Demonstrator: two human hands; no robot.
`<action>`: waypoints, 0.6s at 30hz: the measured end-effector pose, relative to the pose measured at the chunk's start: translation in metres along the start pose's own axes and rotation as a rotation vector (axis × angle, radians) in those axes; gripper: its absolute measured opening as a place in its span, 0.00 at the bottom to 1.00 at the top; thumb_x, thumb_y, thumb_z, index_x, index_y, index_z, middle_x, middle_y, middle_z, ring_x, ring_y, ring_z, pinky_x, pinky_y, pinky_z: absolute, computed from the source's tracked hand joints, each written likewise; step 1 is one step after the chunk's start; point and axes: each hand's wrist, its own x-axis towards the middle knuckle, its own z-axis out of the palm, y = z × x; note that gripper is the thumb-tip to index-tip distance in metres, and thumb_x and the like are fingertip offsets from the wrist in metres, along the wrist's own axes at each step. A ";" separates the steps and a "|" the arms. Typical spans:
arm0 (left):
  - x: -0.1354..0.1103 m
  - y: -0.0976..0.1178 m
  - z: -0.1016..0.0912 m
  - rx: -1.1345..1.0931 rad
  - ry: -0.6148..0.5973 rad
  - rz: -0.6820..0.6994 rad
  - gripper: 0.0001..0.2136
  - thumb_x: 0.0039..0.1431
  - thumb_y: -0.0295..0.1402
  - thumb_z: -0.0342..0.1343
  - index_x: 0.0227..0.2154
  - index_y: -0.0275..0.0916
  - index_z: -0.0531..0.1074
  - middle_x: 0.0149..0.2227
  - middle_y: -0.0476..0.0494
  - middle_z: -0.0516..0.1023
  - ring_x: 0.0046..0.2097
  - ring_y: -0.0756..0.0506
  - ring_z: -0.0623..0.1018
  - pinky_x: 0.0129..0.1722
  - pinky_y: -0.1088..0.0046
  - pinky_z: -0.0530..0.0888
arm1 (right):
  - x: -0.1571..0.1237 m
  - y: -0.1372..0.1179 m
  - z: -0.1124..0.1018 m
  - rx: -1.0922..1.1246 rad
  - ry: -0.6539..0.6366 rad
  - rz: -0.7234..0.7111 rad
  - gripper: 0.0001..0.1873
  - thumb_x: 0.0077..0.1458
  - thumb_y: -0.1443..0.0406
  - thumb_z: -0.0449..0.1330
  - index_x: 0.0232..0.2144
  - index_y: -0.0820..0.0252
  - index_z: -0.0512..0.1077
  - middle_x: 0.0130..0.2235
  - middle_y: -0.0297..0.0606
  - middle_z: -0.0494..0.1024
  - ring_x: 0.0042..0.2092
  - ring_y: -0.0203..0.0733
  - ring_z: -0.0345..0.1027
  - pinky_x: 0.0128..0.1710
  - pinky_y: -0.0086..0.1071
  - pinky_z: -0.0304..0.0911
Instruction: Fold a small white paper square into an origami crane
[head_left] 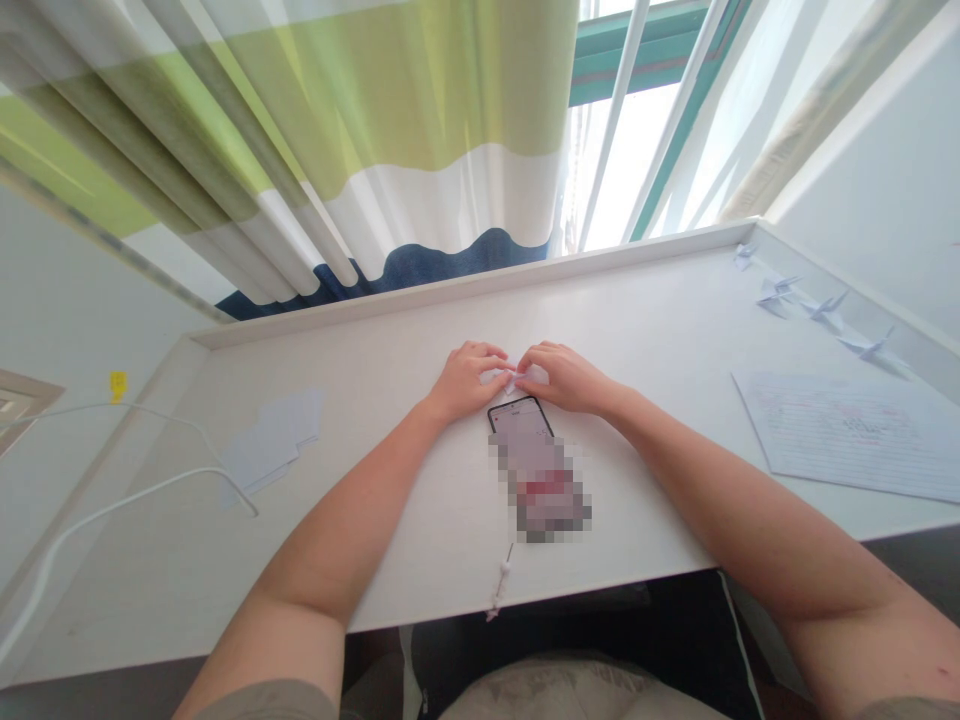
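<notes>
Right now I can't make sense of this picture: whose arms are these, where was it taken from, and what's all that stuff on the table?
There is no machine here. These are a person's own bare arms, and this single picture comes from a camera worn on that person's head, looking forward and down, so you see roughly what they see.

The left hand and right hand meet at the fingertips on a small piece of folded paper, too small to make out its shape. Just nearer the person lies a phone, its screen blurred out.

On the white desk there is also a loose pile of pale paper pieces to the left. To the right are folded paper cranes and a lined sheet. A white cable crosses the left side, and a striped curtain hangs ahead.
</notes>
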 end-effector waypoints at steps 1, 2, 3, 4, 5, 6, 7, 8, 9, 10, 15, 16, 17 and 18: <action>0.000 0.001 0.000 0.004 0.002 0.003 0.10 0.69 0.40 0.59 0.44 0.50 0.85 0.55 0.47 0.83 0.58 0.39 0.77 0.64 0.53 0.69 | 0.000 0.000 0.001 0.010 0.005 0.002 0.07 0.65 0.60 0.64 0.41 0.57 0.78 0.45 0.46 0.84 0.50 0.54 0.75 0.53 0.45 0.66; 0.000 0.001 0.000 0.007 0.005 0.006 0.10 0.69 0.40 0.59 0.45 0.50 0.85 0.55 0.46 0.84 0.58 0.39 0.77 0.63 0.53 0.69 | 0.001 0.001 0.002 0.025 0.014 0.010 0.06 0.63 0.61 0.66 0.40 0.57 0.78 0.45 0.45 0.84 0.49 0.54 0.76 0.53 0.44 0.66; 0.000 0.002 -0.001 0.010 0.008 0.009 0.10 0.69 0.40 0.60 0.45 0.50 0.85 0.55 0.46 0.84 0.58 0.39 0.77 0.63 0.53 0.69 | 0.001 0.001 0.003 0.042 0.026 0.020 0.06 0.62 0.62 0.66 0.40 0.57 0.79 0.44 0.45 0.84 0.49 0.53 0.76 0.53 0.44 0.66; 0.000 0.002 -0.001 0.012 0.009 0.011 0.10 0.68 0.41 0.60 0.46 0.50 0.85 0.54 0.46 0.84 0.58 0.39 0.77 0.63 0.53 0.69 | 0.002 0.001 0.004 0.058 0.038 0.030 0.06 0.62 0.62 0.66 0.40 0.57 0.79 0.44 0.44 0.85 0.48 0.52 0.76 0.53 0.43 0.66; 0.000 0.003 -0.001 0.013 0.009 0.011 0.10 0.68 0.41 0.61 0.46 0.50 0.85 0.54 0.46 0.84 0.58 0.39 0.77 0.63 0.53 0.69 | 0.002 0.002 0.006 0.071 0.048 0.037 0.06 0.63 0.61 0.66 0.40 0.57 0.80 0.43 0.44 0.85 0.48 0.51 0.76 0.53 0.43 0.66; 0.000 0.003 -0.001 0.013 0.009 0.011 0.10 0.67 0.41 0.62 0.46 0.50 0.85 0.54 0.46 0.84 0.59 0.38 0.77 0.63 0.53 0.69 | 0.003 0.002 0.007 0.077 0.055 0.037 0.07 0.63 0.61 0.65 0.39 0.57 0.80 0.43 0.44 0.84 0.47 0.51 0.76 0.53 0.43 0.65; 0.000 0.003 -0.001 0.013 0.008 0.010 0.09 0.67 0.41 0.62 0.46 0.50 0.85 0.54 0.46 0.84 0.59 0.38 0.77 0.63 0.53 0.69 | 0.004 0.003 0.008 0.077 0.057 0.032 0.07 0.64 0.60 0.65 0.38 0.57 0.81 0.43 0.44 0.84 0.47 0.51 0.76 0.53 0.43 0.65; 0.000 0.003 -0.002 0.012 0.007 0.008 0.09 0.67 0.41 0.63 0.46 0.50 0.84 0.55 0.46 0.84 0.59 0.38 0.77 0.63 0.53 0.69 | 0.004 0.003 0.008 0.074 0.056 0.024 0.08 0.64 0.59 0.65 0.37 0.57 0.81 0.42 0.44 0.84 0.46 0.51 0.75 0.52 0.43 0.65; -0.001 0.003 -0.002 0.012 0.005 0.006 0.09 0.66 0.41 0.63 0.46 0.49 0.84 0.55 0.46 0.84 0.59 0.38 0.77 0.63 0.53 0.69 | 0.004 0.003 0.008 0.073 0.052 0.016 0.09 0.64 0.59 0.65 0.35 0.56 0.81 0.42 0.44 0.84 0.46 0.51 0.75 0.52 0.43 0.65; -0.001 0.003 -0.002 0.014 0.002 0.004 0.10 0.66 0.41 0.63 0.46 0.49 0.84 0.55 0.46 0.84 0.59 0.38 0.77 0.63 0.53 0.69 | 0.004 0.004 0.007 0.075 0.046 0.012 0.09 0.64 0.59 0.65 0.35 0.56 0.80 0.41 0.44 0.84 0.46 0.50 0.75 0.52 0.42 0.65; -0.001 0.004 -0.003 0.021 -0.019 -0.011 0.12 0.63 0.42 0.64 0.48 0.48 0.82 0.57 0.44 0.83 0.59 0.36 0.76 0.62 0.51 0.69 | 0.004 0.000 0.001 0.081 0.057 0.145 0.08 0.67 0.61 0.61 0.37 0.56 0.78 0.39 0.41 0.84 0.42 0.48 0.76 0.45 0.38 0.66; -0.001 0.004 -0.003 0.020 -0.020 -0.018 0.13 0.63 0.42 0.64 0.48 0.48 0.82 0.57 0.45 0.82 0.60 0.36 0.76 0.62 0.51 0.69 | 0.004 -0.002 0.001 0.073 0.070 0.164 0.07 0.67 0.61 0.61 0.37 0.56 0.77 0.39 0.41 0.84 0.41 0.47 0.76 0.43 0.37 0.65; -0.001 0.004 -0.003 0.018 -0.021 -0.025 0.13 0.63 0.43 0.64 0.48 0.48 0.82 0.57 0.45 0.82 0.60 0.36 0.76 0.63 0.51 0.69 | 0.005 -0.004 0.001 0.061 0.085 0.175 0.07 0.67 0.61 0.60 0.37 0.56 0.76 0.39 0.41 0.84 0.41 0.47 0.76 0.43 0.37 0.65; 0.000 0.004 -0.003 0.017 -0.021 -0.032 0.13 0.63 0.43 0.64 0.49 0.48 0.82 0.57 0.45 0.82 0.60 0.36 0.76 0.63 0.51 0.69 | 0.005 -0.005 0.002 0.050 0.100 0.182 0.06 0.67 0.62 0.60 0.37 0.56 0.75 0.39 0.42 0.85 0.41 0.48 0.77 0.43 0.38 0.66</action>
